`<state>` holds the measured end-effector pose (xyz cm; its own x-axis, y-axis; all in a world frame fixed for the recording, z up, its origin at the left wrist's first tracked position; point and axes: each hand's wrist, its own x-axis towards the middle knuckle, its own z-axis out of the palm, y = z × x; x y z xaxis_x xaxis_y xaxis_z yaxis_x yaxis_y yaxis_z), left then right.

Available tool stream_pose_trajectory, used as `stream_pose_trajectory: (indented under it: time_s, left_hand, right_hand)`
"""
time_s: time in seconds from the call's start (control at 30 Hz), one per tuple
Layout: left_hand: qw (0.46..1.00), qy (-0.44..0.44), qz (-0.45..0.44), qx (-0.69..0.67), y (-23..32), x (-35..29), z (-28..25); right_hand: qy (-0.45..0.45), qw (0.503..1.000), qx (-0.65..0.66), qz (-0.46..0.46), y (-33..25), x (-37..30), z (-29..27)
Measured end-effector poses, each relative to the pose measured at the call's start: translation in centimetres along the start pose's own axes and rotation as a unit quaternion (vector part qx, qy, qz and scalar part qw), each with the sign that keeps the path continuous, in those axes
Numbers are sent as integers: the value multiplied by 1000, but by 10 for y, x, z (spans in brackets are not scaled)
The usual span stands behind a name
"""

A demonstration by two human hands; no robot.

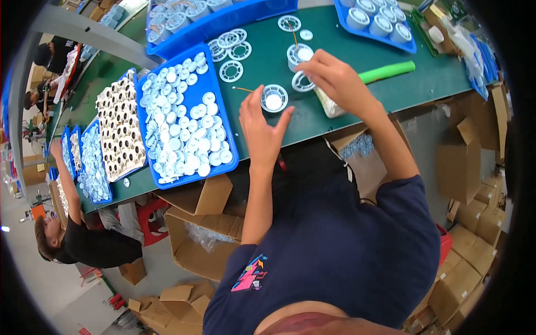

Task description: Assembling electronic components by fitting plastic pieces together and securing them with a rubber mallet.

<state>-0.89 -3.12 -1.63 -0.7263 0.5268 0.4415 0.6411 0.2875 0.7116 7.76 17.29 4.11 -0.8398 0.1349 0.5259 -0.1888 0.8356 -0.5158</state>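
Observation:
My left hand (pixel 260 129) curves its fingers and thumb around a pale round plastic housing (pixel 274 91) standing on the green table. A white disc sits inside that housing, and a thin orange wire sticks out to its left. My right hand (pixel 343 84) pinches a pale slotted ring (pixel 302 84) just right of the housing. Behind the ring stands a second round housing (pixel 294 60) with an orange wire rising from it. Near it lie another slotted ring (pixel 289 23) and a small white cap (pixel 306 34). Several loose slotted rings (pixel 231 71) rest farther left.
A blue tray (pixel 234 158) of small white caps stands at my left, beside an egg-carton-like tray (pixel 120 123). Blue bins of round housings stand at the back. A green roll (pixel 388 71) lies beside my right hand. Open cardboard boxes (pixel 198 245) stand below; a person (pixel 95 243) works at far left.

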Motion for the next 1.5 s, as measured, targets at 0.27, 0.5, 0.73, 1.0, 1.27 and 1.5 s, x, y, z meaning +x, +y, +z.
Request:
stream_pose_trajectory:
  time_s: [0.27,0.5,0.73,1.0,1.27,1.5]
  left_hand:
    - [988,86,-118,-58,8,-5,-1]
    - [983,75,-153,-72,5,-7,-6]
    - [986,77,-135,-55,0,-7,-5]
    - [993,69,-73,-54,-6,-8,0]
    - [992,79,-78,-58,-14,-10,4]
    - [996,67,-60,-30,-11,-11,1]
  right_hand:
    - [-82,989,-121,17,-31,-9,38]
    - [-70,982,-164,59,-39,-23,64]
    - [-82,986,-146,23,-50,-36,64]
    - [60,994,-12,92,-65,-13,51]
    - [6,999,-18,28,-64,5,80]
    - [-38,994,80,65,-63,1,71]
